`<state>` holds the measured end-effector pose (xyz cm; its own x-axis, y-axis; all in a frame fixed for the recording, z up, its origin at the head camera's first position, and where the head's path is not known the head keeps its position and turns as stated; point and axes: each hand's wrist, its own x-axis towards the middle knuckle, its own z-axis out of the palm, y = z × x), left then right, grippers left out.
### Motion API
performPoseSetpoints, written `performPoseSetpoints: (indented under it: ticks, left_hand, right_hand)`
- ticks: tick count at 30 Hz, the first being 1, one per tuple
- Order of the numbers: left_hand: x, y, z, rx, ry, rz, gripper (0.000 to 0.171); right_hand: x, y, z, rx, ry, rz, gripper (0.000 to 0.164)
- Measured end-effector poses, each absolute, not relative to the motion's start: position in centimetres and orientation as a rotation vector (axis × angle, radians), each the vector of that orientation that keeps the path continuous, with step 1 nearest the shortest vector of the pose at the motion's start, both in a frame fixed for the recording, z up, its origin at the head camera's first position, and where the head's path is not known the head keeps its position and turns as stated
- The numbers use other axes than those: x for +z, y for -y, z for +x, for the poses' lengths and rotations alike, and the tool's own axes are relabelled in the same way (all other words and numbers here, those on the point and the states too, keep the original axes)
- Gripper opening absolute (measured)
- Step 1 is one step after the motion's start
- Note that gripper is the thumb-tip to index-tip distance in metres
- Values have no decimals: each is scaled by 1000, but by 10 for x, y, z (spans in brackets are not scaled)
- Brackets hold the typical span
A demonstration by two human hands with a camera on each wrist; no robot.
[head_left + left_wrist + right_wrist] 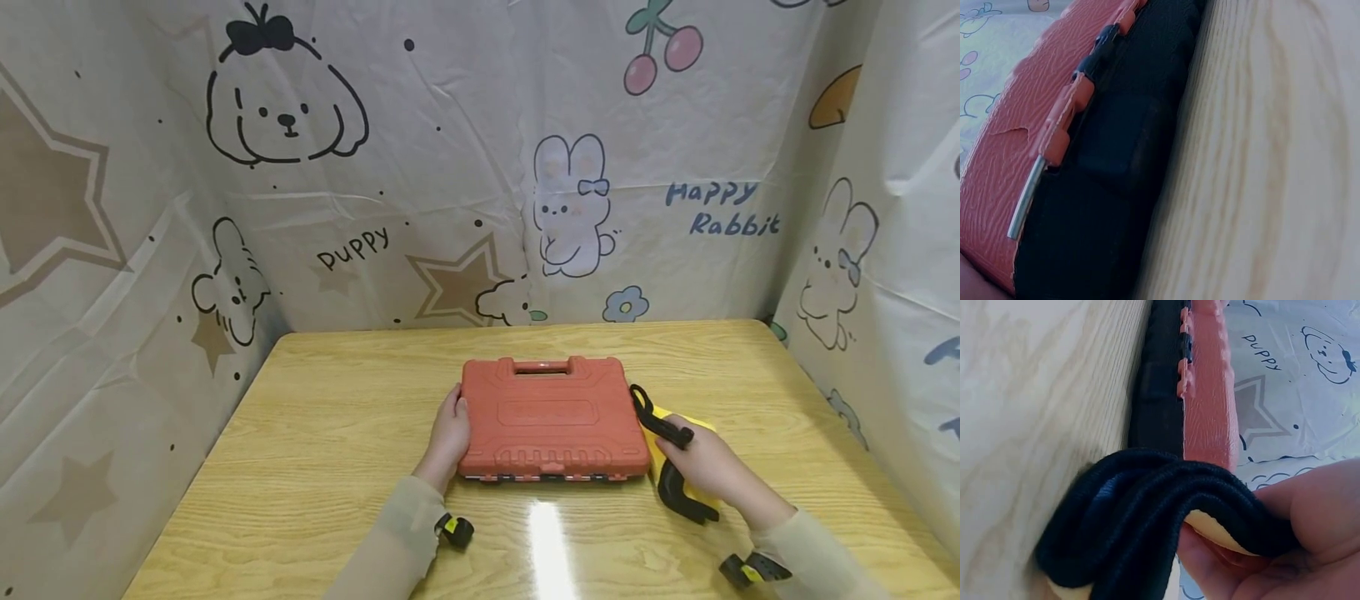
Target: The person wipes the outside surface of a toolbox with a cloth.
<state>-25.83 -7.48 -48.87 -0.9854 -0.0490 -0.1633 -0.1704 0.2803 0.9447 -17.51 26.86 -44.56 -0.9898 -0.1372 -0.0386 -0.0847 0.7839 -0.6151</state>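
A red plastic tool case (547,417) with a black lower half lies flat on the table, its carry handle toward the back wall. My left hand (450,429) grips the case's left side, thumb at the lid's edge. In the left wrist view the case's front side (1110,150) shows black, with a metal hinge pin. Just right of the case, my right hand (705,458) pinches a black fabric strap (678,496), which is folded in thick loops in the right wrist view. Yellow material (655,446) lies under and beside the strap; its full shape is hidden.
The wooden table (330,425) extends on both sides of the case. Printed cloth walls (450,208) with cartoon animals close off the back, left and right. Each forearm wears a small black wrist camera (455,531).
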Motion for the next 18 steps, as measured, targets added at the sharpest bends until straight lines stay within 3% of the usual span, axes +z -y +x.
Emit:
performPoseSetpoints:
  ticks: [18]
  left_hand:
    - [-488,75,-258,1815,-2423,-203,50]
  right_hand:
    - [-449,-273,-146,-978,-2825,-101,35]
